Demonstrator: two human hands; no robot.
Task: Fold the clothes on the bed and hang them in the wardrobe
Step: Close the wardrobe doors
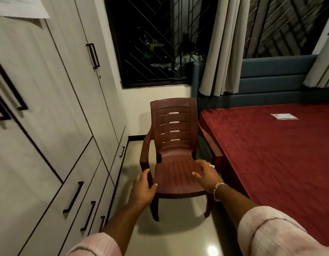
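While both hands reach over the brown plastic chair, the left hand seems to grip its armrest; the right hand spreads open beside the bare red bed and closed pale wardrobe.

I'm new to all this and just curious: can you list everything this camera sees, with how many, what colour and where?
Chair: one, brown plastic, on the floor between wardrobe and bed.
Wardrobe: one, pale grey with black handles, doors shut, along the left.
Paper sheet: one, white, on the wardrobe, top left.
Bed: one, red cover, blue-grey headboard, on the right.
White item: one, flat on the bed; too small to identify.
Window: one, dark with a grille, behind the chair.
Curtains: pale grey, hanging beside the window.
Left hand: fingers curled round the chair's armrest.
Right hand: open, over the seat; ring and bracelet.
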